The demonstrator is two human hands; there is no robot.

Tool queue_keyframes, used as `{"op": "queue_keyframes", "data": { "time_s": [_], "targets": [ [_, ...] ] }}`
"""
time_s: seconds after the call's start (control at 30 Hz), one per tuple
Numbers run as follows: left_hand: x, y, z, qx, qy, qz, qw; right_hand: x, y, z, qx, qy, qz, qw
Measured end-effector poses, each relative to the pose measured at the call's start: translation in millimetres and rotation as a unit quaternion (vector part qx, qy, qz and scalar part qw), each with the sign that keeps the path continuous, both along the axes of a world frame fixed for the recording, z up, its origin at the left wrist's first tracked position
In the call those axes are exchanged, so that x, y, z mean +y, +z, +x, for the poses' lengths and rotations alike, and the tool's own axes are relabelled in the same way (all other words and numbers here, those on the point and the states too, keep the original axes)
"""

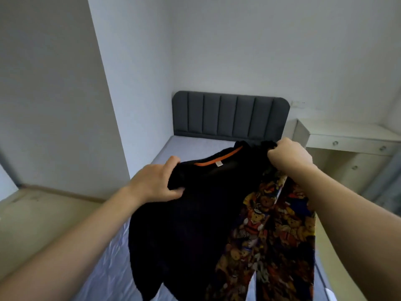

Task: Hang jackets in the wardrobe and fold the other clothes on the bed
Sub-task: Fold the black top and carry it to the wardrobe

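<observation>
- The left hand (pixel 156 183) grips one shoulder of a black top (pixel 195 224), fingers curled into the cloth.
- The right hand (pixel 290 154) pinches the other shoulder, fist closed.
- The top hangs above the bed (pixel 112 268), overlapping a bear-print garment (pixel 282 235).
- A grey headboard (pixel 230 116) stands behind.

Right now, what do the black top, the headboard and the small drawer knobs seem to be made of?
Black top: soft matte fabric, probably knit or fleece; it drapes limply from both hands, with an orange neck band.
Headboard: padded grey upholstery, fabric or faux leather; vertical stitched channels show.
Drawer knobs: likely shiny metal or glass; too small to tell.
</observation>
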State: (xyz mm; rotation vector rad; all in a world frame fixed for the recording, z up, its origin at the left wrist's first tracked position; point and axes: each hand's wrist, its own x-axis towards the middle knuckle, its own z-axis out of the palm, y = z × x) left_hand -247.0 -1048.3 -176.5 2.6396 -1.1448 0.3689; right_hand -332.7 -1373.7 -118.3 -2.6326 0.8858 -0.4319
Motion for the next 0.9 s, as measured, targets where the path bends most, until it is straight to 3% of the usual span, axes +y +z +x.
{"op": "queue_keyframes", "data": {
  "time_s": [0.07, 0.13, 0.23, 0.37, 0.47, 0.53, 0.63, 0.67, 0.73, 0.83, 0.9],
  "targets": [
    [-14, 16, 4, 0.038, 0.008, 0.046, 0.998, -21, -9, 0, 0.135, -0.001, 0.01, 0.991],
    [-26, 31, 16, 0.148, 0.027, 0.067, 0.986, -35, -17, 6, 0.268, 0.023, -0.001, 0.963],
    [-45, 44, 40, 0.268, 0.064, 0.113, 0.954, -47, -27, 27, 0.391, 0.06, -0.017, 0.918],
    [-76, 32, 109, 0.297, 0.111, 0.186, 0.93, -64, -51, 83, 0.393, 0.054, -0.043, 0.917],
    [-103, -21, 183, 0.285, 0.128, 0.173, 0.934, -76, -104, 144, 0.269, 0.032, -0.1, 0.957],
    [-124, -96, 237, 0.226, 0.141, 0.141, 0.954, -82, -168, 191, 0.182, 0.008, -0.165, 0.969],
    [-148, -258, 292, 0.08, 0.161, 0.126, 0.976, -83, -317, 248, 0.163, -0.009, -0.216, 0.963],
    [-152, -321, 301, 0.068, 0.174, 0.119, 0.975, -76, -377, 261, 0.167, -0.007, -0.205, 0.964],
    [-154, -458, 298, 0.139, 0.196, 0.116, 0.964, -48, -508, 274, 0.188, 0.035, -0.169, 0.967],
    [-128, -655, 265, 0.302, 0.215, 0.184, 0.91, 16, -708, 262, 0.258, 0.165, -0.089, 0.948],
    [-107, -765, 240, 0.341, 0.204, 0.228, 0.889, 44, -820, 252, 0.286, 0.203, -0.033, 0.936]
  ]
}}
